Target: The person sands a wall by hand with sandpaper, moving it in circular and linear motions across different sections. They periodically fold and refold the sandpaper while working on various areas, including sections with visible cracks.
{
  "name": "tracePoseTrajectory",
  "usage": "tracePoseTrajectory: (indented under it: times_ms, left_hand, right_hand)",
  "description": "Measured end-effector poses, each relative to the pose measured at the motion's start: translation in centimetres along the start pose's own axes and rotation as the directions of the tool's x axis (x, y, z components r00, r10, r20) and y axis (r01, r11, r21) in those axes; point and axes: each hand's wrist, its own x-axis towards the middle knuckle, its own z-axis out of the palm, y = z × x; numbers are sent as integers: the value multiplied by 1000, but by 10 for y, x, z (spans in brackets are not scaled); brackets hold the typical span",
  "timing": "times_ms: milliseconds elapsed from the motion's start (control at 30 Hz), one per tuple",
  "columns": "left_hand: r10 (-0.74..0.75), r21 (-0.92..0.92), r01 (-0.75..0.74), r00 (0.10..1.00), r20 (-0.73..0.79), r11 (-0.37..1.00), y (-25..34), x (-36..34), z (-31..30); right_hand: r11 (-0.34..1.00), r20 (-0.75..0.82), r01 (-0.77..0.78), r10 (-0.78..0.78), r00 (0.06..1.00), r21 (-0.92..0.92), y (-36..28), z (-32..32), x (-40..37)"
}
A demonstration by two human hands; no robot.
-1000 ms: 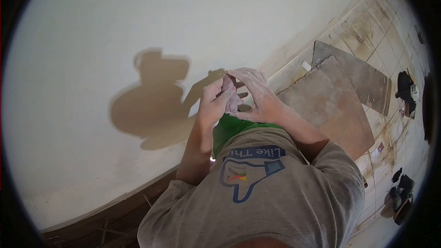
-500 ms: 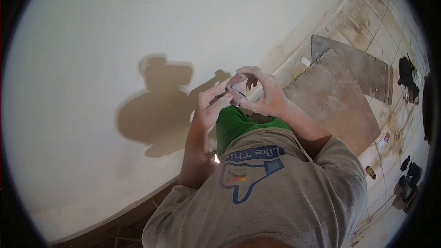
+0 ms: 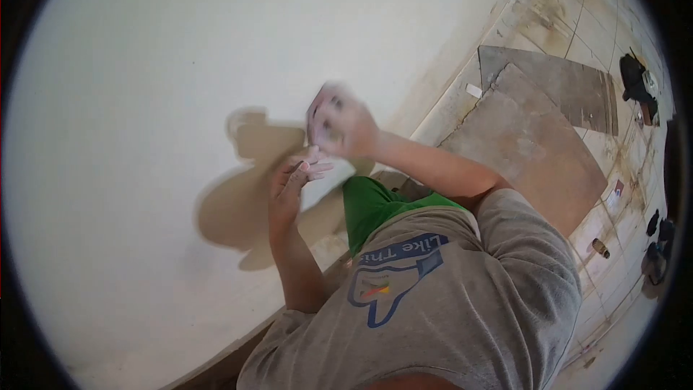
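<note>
Beside the pale wall, my right hand point(image 3: 346, 126) is raised and smeared by motion. Its fingers are closed on a thin purplish-grey piece point(image 3: 316, 110), whose shape is blurred. Just below and to the left is my left hand point(image 3: 289, 179), with thumb and fingers drawn together. Whatever lies between those fingertips is too small to tell. White dust marks the fingers of both hands.
The pale wall point(image 3: 130, 137) fills the left side and carries my shadow. Brown boards point(image 3: 527, 152) lie on stained floor tiles point(image 3: 559, 7) at right. Beyond them are dark objects point(image 3: 635, 79) and a small brown item point(image 3: 600, 248).
Both hands have moved left, closer to the wall, and the left one is lower. The purplish piece, earlier between both hands, is now at my right hand. The view has shifted slightly.
</note>
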Motion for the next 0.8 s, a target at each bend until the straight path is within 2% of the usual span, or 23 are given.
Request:
tracePoseTrajectory:
  times_ms: [33,100,167,200,233,333,367,400,433,467,500,533,600,633,667,700,733,767,800]
  left_hand:
    - [-4,16,5,1000,-18,1000,-1,1,-4]
    - [91,2,-91,996,-16,996,0,-3,-2]
    - [158,-43,-159,987,-33,986,-1,-7,-1]
    - [171,-74,-174,984,-48,982,-3,-11,-3]
    - [181,-106,-187,981,-68,977,-5,-14,-3]
    - [141,-119,-156,982,-128,981,-12,-20,1]
    - [143,-117,-159,980,-139,980,-15,-16,1]
    - [140,-116,-158,979,-149,981,-20,-13,2]
    - [127,-114,-146,979,-162,983,-24,-15,2]
    - [127,-111,-150,973,-193,982,-25,-15,2]
    - [132,-106,-159,966,-224,982,-23,-15,2]
    - [143,-102,-173,956,-255,980,-21,-13,2]
    - [256,11,-262,931,-261,965,-17,-13,0]
    - [306,68,-298,916,-261,952,-16,-15,-3]
    - [297,62,-291,919,-257,955,-15,-17,-5]
    - [286,56,-281,924,-255,958,-15,-21,-6]
    - [278,49,-275,927,-250,960,-14,-22,-7]
    - [270,49,-266,927,-261,963,-15,-23,-8]
    - [262,50,-259,926,-272,965,-16,-25,-7]
  right_hand:
    - [1000,-15,4,-4,1000,-29,3,1,0]
    - [996,-35,11,-15,999,-90,18,-7,-2]
    - [959,-305,-194,126,944,-206,65,-40,20]
    - [914,-491,-372,251,834,-164,105,-57,20]
    - [804,-647,-592,479,593,54,166,-73,10]
    - [863,-684,-504,377,624,16,160,-96,33]
    - [906,-577,-390,234,782,-161,138,-72,34]
    - [949,-483,-268,159,861,-166,100,-48,32]
    - [973,-218,-183,150,964,-142,65,-30,16]
    - [990,233,3,-37,972,144,36,-32,5]
    - [936,652,327,-329,683,130,27,-24,-1]
    - [924,603,362,-361,711,127,32,-25,-3]
    - [894,494,433,-430,756,117,48,-31,-5]
    - [888,463,452,-368,806,-82,69,-47,14]
    - [888,385,422,-330,862,-184,97,-74,30]
    - [819,194,266,-192,962,-508,132,-97,27]
    - [858,-261,-71,-75,962,-508,146,-115,45]
    - [805,-660,-455,108,743,-381,167,-130,52]
    - [806,-631,-427,89,771,-409,163,-128,55]
